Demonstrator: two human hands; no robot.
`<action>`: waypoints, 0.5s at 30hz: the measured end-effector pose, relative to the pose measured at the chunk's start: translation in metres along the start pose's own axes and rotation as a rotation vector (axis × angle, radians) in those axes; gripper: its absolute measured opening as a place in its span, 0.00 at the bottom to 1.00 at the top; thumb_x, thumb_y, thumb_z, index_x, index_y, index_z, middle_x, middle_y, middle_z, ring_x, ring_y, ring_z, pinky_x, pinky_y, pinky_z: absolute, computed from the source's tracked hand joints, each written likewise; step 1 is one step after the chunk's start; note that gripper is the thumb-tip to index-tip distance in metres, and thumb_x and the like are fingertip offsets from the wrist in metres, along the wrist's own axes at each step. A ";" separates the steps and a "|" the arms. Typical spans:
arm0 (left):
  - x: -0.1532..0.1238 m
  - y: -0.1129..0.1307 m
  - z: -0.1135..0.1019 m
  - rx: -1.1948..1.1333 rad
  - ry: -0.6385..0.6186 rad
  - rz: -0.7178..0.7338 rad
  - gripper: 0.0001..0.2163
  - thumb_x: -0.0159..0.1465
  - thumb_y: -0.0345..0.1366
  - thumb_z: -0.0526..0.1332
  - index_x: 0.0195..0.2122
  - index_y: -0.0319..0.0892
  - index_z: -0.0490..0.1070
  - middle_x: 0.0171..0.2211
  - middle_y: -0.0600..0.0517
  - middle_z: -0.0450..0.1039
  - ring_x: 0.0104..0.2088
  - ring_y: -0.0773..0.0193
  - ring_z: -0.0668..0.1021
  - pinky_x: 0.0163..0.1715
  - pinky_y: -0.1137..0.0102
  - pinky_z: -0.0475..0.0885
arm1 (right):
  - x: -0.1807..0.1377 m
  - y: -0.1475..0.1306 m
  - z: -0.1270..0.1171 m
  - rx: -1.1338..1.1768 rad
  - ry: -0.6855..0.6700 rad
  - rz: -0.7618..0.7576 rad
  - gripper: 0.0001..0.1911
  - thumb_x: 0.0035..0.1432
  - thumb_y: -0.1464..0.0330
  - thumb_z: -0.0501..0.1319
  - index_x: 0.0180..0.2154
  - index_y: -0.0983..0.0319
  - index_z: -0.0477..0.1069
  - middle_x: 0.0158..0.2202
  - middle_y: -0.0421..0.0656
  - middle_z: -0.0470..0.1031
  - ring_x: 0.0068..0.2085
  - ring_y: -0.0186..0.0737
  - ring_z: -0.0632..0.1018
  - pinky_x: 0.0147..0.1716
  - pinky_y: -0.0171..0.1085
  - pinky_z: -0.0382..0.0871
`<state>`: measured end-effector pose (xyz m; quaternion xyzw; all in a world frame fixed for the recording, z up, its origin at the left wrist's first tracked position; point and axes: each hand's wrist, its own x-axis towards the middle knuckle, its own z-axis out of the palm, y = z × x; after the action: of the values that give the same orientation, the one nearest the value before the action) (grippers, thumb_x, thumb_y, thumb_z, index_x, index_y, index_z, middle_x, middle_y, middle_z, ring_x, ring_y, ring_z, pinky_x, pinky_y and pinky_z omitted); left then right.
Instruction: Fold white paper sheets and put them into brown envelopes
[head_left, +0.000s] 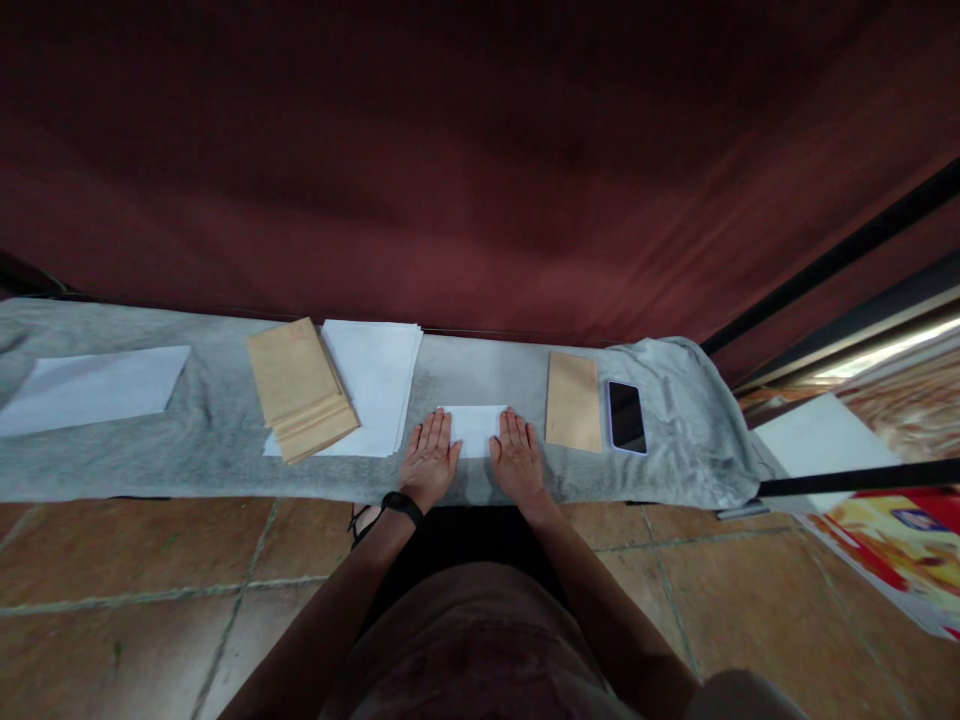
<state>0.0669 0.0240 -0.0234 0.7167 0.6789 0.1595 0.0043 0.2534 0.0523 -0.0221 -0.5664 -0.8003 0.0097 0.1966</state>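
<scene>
My left hand (430, 456) and my right hand (516, 452) lie flat, fingers stretched out, on either end of a small folded white paper (474, 427) on the grey cloth-covered table (210, 450). A black band sits on my left wrist. Just right of my right hand lies a brown envelope (574, 402), and beyond it a phone (626, 416) with a dark screen. Left of my left hand is a stack of white sheets (375, 375) with a pile of brown envelopes (300, 387) resting on it.
Another white sheet (90, 388) lies at the table's far left. A dark red curtain hangs behind the table. At the right stand black metal bars, a white board (821, 438) and a colourful printed sheet (904, 545). Brown floor tiles run below.
</scene>
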 end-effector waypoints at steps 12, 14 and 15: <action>-0.017 0.006 -0.011 0.006 0.059 -0.012 0.28 0.73 0.37 0.45 0.72 0.32 0.51 0.71 0.38 0.54 0.72 0.50 0.57 0.69 0.51 0.55 | -0.008 0.007 -0.004 -0.026 -0.022 0.021 0.29 0.72 0.68 0.46 0.70 0.71 0.54 0.69 0.55 0.60 0.69 0.51 0.64 0.68 0.53 0.53; -0.024 0.020 -0.015 -0.006 0.016 0.098 0.27 0.73 0.37 0.45 0.72 0.34 0.51 0.71 0.42 0.55 0.72 0.54 0.57 0.70 0.53 0.55 | -0.008 0.007 -0.005 -0.035 -0.026 0.022 0.29 0.72 0.68 0.46 0.70 0.71 0.55 0.70 0.55 0.59 0.69 0.51 0.63 0.68 0.52 0.52; -0.027 0.026 -0.016 -0.009 -0.013 0.149 0.26 0.73 0.37 0.46 0.72 0.35 0.52 0.71 0.43 0.55 0.72 0.56 0.57 0.70 0.55 0.55 | -0.008 0.007 -0.006 -0.037 -0.027 0.023 0.29 0.72 0.68 0.46 0.70 0.71 0.55 0.70 0.55 0.59 0.69 0.51 0.63 0.68 0.52 0.52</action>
<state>0.0883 -0.0076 -0.0085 0.7664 0.6227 0.1578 0.0001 0.2643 0.0466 -0.0206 -0.5787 -0.7965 0.0051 0.1752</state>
